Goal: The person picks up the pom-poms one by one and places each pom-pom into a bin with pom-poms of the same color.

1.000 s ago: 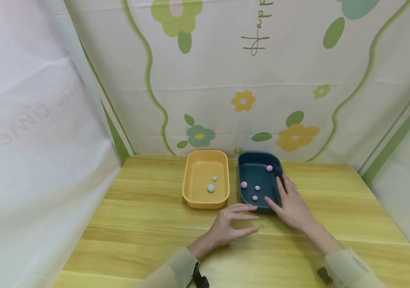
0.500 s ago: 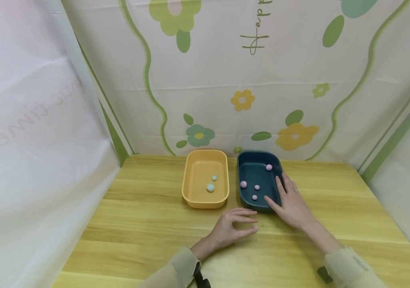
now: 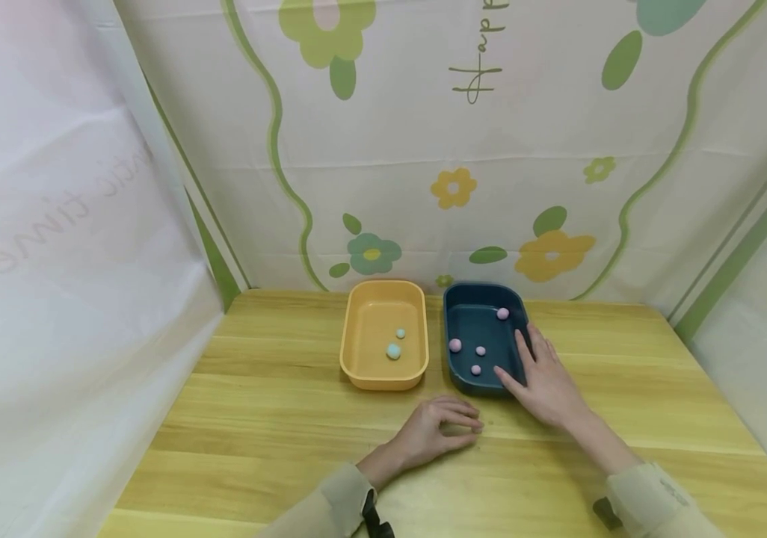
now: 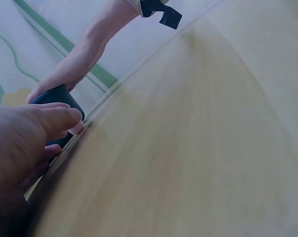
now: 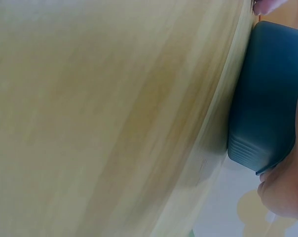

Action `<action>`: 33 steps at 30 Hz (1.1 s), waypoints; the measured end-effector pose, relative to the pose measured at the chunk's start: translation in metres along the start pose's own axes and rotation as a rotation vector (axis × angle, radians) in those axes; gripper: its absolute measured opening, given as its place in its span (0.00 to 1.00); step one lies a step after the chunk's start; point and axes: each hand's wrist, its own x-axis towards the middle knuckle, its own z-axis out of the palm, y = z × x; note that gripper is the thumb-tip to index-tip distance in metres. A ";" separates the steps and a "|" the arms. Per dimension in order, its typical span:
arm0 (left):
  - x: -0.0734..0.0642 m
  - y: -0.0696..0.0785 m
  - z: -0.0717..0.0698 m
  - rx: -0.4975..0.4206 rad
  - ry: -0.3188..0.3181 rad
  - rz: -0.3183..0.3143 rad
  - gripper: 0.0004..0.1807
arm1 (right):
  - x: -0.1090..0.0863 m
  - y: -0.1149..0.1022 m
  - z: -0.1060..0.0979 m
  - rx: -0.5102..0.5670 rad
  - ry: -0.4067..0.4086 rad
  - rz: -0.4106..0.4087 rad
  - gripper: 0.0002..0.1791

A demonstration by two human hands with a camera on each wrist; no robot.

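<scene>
A dark blue tray (image 3: 491, 295) stands on the table with several pink balls (image 3: 481, 351) inside. My right hand (image 3: 548, 388) rests on its right side, with fingers spread along the rim and the thumb over the near right corner. The right wrist view shows the tray's outer wall (image 5: 267, 98) and part of that hand (image 5: 287, 182) against it. My left hand (image 3: 433, 433) lies low over the table in front of the trays, its fingers loosely bent and holding nothing. To the left, a yellow tray (image 3: 383, 382) contains a larger pale blue ball (image 3: 393, 351) and a smaller one (image 3: 401, 333).
The trays stand side by side near the rear of the wooden table (image 3: 276, 418). Behind them hangs a white flower-printed cloth (image 3: 383, 134), and another white cloth (image 3: 54, 336) closes off the left side. Dark straps (image 3: 375, 515) circle the wrists.
My left hand's fingers have bent and drawn together, and the hand has dropped back slightly from the blue tray's front edge. The right hand, trays and balls stay in place.
</scene>
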 end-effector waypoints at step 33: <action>0.000 0.007 0.004 0.096 0.089 -0.006 0.08 | 0.000 0.000 0.000 -0.004 0.008 -0.014 0.54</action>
